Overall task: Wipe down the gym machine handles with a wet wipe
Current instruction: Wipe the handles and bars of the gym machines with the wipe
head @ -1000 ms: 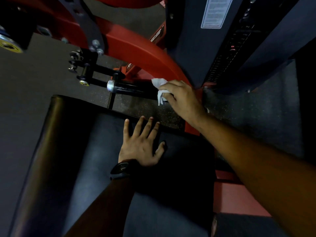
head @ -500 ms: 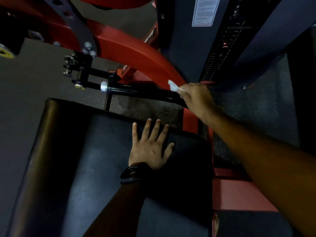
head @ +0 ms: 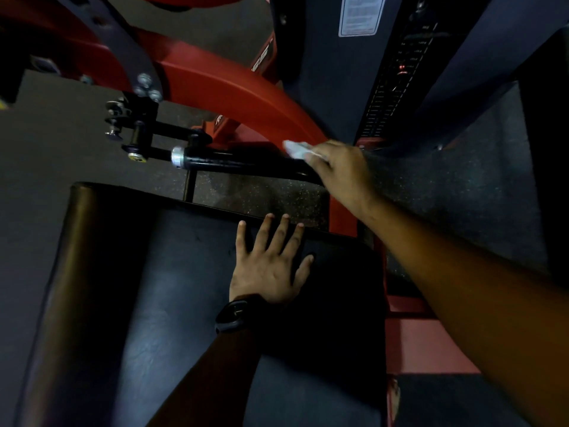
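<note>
A black handle bar [head: 237, 163] with a silver collar runs left to right above the black seat pad [head: 129, 303]. My right hand [head: 341, 171] grips a white wet wipe [head: 296, 149] wrapped on the bar's right end, where it meets the red frame; only a crumpled corner of the wipe shows past my fingers. My left hand [head: 271, 266] lies flat on the seat pad, fingers spread and straight, with a dark watch on the wrist.
A curved red frame arm [head: 234, 94] arches over the handle. A dark weight-stack column [head: 335, 69] with a white label stands behind. Black bracket hardware [head: 129, 124] sits at the bar's left end. Speckled rubber floor [head: 462, 195] lies to the right.
My right hand has slid with the wipe along the bar to the right, from its middle to its right end. My left hand stays flat on the pad.
</note>
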The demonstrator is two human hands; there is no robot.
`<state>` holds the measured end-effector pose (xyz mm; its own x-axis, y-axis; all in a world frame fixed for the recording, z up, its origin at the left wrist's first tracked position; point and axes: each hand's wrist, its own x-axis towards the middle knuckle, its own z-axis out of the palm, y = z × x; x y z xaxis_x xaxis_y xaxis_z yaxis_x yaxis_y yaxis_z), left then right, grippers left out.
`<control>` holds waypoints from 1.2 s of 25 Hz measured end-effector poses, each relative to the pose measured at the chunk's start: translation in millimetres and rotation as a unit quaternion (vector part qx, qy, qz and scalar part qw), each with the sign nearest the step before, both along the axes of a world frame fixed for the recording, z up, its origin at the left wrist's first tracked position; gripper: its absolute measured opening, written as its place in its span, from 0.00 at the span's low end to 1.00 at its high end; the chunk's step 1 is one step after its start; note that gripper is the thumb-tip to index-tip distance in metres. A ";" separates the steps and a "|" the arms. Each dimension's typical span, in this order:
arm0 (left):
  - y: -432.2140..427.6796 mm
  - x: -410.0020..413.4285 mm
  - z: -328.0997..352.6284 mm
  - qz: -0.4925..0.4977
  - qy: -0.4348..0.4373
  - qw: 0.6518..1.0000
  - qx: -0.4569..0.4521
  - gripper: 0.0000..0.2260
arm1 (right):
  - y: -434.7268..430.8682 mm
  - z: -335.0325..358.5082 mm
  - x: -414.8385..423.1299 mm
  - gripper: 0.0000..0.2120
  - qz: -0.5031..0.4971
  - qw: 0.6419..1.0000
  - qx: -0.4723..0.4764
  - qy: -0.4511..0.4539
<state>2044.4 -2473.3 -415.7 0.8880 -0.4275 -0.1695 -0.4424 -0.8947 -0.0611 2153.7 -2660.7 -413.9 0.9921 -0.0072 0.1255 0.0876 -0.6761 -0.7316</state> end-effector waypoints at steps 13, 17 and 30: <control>-1.6 0.3 -1.9 0.005 -0.009 1.000 0.012 0.27 | -8.6 -19.3 -10.5 0.10 -0.085 0.993 0.062 0.051; -1.4 0.3 -0.3 0.010 -0.001 1.000 0.014 0.27 | -23.1 -29.6 -28.7 0.12 -0.146 0.985 0.050 0.076; -4.5 1.0 2.8 0.023 0.020 0.999 0.030 0.28 | 2.4 -29.2 -42.2 0.15 -0.249 0.955 0.124 0.099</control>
<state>2045.4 -2477.8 -412.9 0.8987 -0.3738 -0.2293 -0.4035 -0.9097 -0.0986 2111.5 -2658.3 -443.0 0.8617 -0.4902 -0.1311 -0.3569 -0.4020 -0.8432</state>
